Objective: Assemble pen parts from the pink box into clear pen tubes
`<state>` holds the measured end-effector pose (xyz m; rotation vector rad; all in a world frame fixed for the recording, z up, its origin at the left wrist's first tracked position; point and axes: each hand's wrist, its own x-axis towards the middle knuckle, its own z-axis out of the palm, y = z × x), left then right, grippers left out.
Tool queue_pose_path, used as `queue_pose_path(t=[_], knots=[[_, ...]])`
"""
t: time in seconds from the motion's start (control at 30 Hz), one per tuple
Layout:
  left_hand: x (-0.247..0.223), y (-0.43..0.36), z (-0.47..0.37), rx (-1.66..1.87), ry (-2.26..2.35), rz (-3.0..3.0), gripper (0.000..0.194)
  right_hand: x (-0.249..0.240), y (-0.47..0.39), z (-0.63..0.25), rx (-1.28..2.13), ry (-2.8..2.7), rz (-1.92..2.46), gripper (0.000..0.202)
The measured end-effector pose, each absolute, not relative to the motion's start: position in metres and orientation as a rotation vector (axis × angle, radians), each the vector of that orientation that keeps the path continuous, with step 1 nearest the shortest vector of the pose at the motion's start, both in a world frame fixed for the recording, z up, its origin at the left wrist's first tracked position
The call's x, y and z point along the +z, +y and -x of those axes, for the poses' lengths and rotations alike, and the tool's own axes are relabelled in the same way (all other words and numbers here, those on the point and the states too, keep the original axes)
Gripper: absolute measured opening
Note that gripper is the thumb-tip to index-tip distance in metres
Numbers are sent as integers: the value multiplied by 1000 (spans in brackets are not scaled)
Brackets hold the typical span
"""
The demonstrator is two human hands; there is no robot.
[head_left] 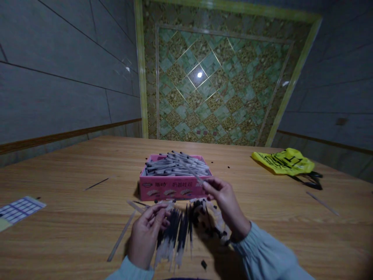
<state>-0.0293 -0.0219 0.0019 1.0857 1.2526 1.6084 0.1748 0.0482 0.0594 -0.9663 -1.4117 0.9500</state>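
My right hand [223, 200] pinches one end of a slim translucent pen [190, 171], which slants up over the front rim of a pink box [175, 190]. Many similar pens [175, 165] with dark ends are heaped inside that box. Closer to me, my left hand [148, 229] is closed, fingertips together; what they hold, if anything, I cannot make out. Just right of that hand lies a bundle of dark pen refills [175, 233] with pale ends. Under my right hand is a pile of small black and clear pen parts [214, 223], partly hidden.
A yellow bag [284, 161] with black handles lies at the right back. Loose translucent tubes rest left [121, 237] and right [322, 203]. A thin dark stick [96, 184] and a checked card [25, 210] lie left. A small black piece [204, 265] sits near the front.
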Motion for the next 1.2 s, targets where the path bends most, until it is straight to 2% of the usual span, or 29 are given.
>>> queue_pose_path(t=[0.1,0.27,0.47,0.83,1.2], knots=[[-1,-23,27,1602,1256,-1185,33,90,100,-196,367,-1572,1343,37],[-9,-22,27,1557,1288,-1274,31,115,164,-206,130,-1608,1719,26],[-12,-21,28,1554,1307,-1304,30,122,180,-192,-99,-1725,2005,19],[-4,-22,24,1564,1288,-1202,28,139,163,-197,-427,-1975,2048,22],[-9,-16,31,1598,1309,-1142,32,113,149,-193,-401,-2057,1817,25]])
